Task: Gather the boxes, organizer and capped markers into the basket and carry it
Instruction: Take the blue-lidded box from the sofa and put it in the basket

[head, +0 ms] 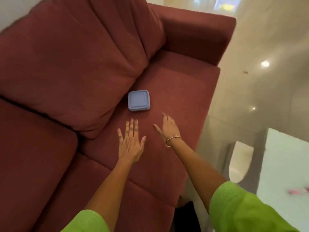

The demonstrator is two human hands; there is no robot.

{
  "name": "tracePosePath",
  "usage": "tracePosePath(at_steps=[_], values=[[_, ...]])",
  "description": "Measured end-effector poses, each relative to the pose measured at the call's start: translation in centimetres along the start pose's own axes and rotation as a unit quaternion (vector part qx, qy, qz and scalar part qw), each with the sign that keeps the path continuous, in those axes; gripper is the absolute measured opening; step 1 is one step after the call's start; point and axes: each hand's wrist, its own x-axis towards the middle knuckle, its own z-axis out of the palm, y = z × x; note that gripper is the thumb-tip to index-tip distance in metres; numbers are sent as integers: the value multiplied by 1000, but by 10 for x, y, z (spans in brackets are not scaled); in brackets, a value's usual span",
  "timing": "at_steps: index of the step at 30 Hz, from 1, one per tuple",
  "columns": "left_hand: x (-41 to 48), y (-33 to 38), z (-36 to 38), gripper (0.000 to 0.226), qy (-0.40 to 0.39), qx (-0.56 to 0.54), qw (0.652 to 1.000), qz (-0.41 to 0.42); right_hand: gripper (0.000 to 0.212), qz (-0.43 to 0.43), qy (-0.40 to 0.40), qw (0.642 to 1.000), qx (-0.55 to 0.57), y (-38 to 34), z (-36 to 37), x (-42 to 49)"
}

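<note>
A small square blue box (pixel 139 100) with a lid lies flat on the seat cushion of a dark red sofa (pixel 175 91), close to the back cushion. My left hand (pixel 131 141) is stretched out over the seat just below the box, fingers apart, holding nothing. My right hand (pixel 167 127), with a thin bangle on its wrist, reaches in from the right, fingers spread and empty, a short way below and right of the box. Neither hand touches the box. No basket, organizer or markers are in view.
A large back cushion (pixel 70 69) leans to the left of the box, and the sofa's armrest (pixel 199 36) rises at the far end. Glossy pale floor (pixel 260 91) lies to the right. A white table (pixel 284 164) stands at lower right with a blurred pink thing (pixel 298 191) on it.
</note>
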Motion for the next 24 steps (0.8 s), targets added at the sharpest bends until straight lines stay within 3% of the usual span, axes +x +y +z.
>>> tracePosePath(at_steps=[8,14,18,24], values=[[90,-39,33,78,-3,5,999,-53,50,129,9,979,160,-29,40,137],[101,-46,53,78,-18,2,998,-65,36,238,35,909,340,-21,73,180],[93,-37,47,77,-24,8,998,-51,21,261,64,878,397,-13,49,164],[101,25,13,76,-19,5,999,29,21,268,121,857,424,37,-24,103]])
